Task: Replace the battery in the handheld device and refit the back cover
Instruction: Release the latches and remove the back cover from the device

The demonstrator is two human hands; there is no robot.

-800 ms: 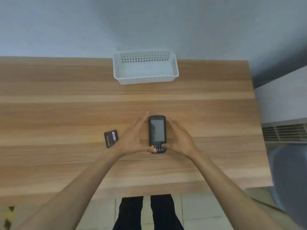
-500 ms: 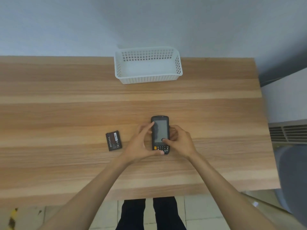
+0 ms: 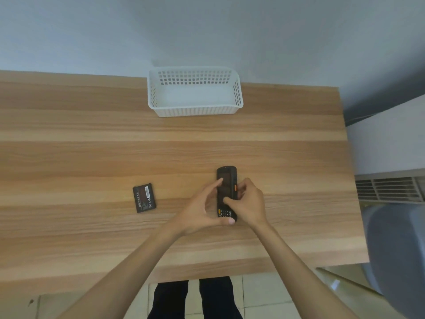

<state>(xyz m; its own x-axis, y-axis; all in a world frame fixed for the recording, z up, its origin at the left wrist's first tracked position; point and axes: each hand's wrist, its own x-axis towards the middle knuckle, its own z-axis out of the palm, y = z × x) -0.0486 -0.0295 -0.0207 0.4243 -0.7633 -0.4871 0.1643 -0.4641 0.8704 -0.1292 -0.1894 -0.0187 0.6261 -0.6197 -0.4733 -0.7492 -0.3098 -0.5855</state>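
Note:
The black handheld device (image 3: 226,180) with a dark screen and a keypad at its near end is tilted up on its right edge, just above the wooden table (image 3: 92,146). My left hand (image 3: 200,210) holds it from the left, thumb under the keypad end and forefinger on the screen. My right hand (image 3: 249,203) grips its right side, thumb across the lower screen. An orange side button shows by my right fingers. A loose black battery (image 3: 144,197) with a red label lies flat on the table, left of my hands. The device's back is hidden.
A white perforated plastic basket (image 3: 195,110) stands at the table's far edge, with nothing visible inside. The table's right edge runs near a white unit with a vent grille (image 3: 388,187). A grey chair (image 3: 397,254) sits at the lower right.
The device lay flat, screen up, between both hands. Both hands have closed on it and tipped it up toward its right edge. The battery has not moved.

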